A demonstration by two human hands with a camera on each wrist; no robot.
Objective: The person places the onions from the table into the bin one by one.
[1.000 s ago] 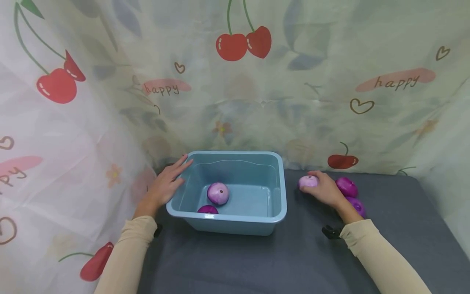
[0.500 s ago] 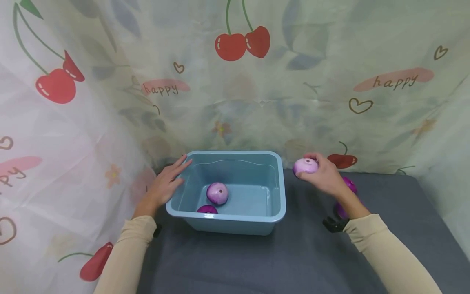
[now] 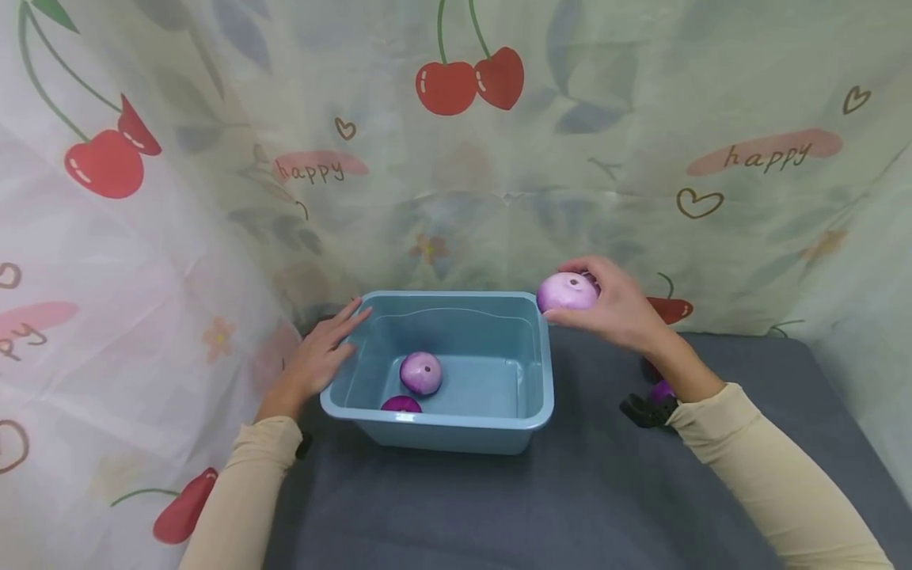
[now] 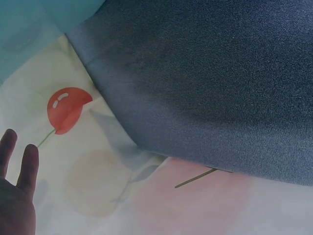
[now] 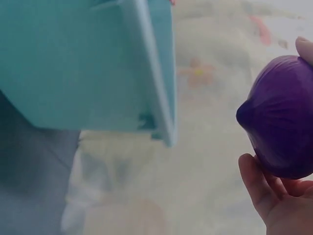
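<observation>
In the head view my right hand [image 3: 606, 309] grips a light purple onion [image 3: 567, 291], raised beside the back right corner of the blue plastic basin [image 3: 456, 419]. The right wrist view shows this onion [image 5: 283, 117] from below, dark purple with a pointed tip, between thumb and fingers. My left hand [image 3: 317, 360] rests at the basin's left rim with its fingers extended. Two of those fingers [image 4: 28, 169] show at the edge of the left wrist view. Inside the basin lie a pale purple onion [image 3: 421, 374] and a darker onion [image 3: 402, 404], the latter partly hidden by the front rim.
More purple onions [image 3: 663, 390] lie on the dark grey table cloth [image 3: 584, 491] at the right, mostly hidden behind my right forearm. A printed curtain [image 3: 506, 174] with cherries hangs close behind the basin and along both sides.
My right hand has lifted the light purple onion off the table and carried it up and left to the basin's back right corner. My left hand stays at the rim.
</observation>
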